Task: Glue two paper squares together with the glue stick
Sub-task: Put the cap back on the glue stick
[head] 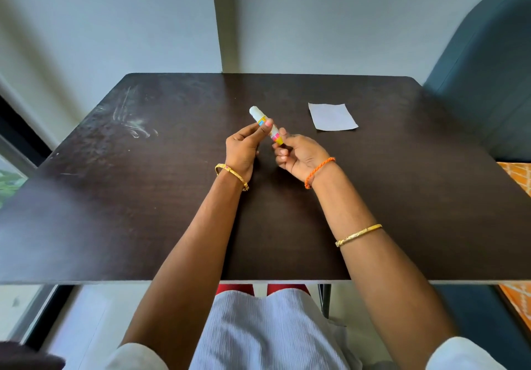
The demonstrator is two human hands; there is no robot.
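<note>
A glue stick [256, 113] with a white cap and a colourful label is held above the middle of the dark table [143, 197], tilted with its capped end up and to the left. My left hand [244, 148] pinches its upper body just below the cap. My right hand [298, 155] grips its lower end. A white paper square [332, 116] lies flat on the table to the right of the hands, apart from them. Whether it is one sheet or two stacked, I cannot tell.
The table's near edge runs across the lower part of the view, with my lap below it. A dark teal chair back [488, 67] stands at the right. A wall lies right behind the table's far edge. Scuff marks [135, 122] show at the table's left.
</note>
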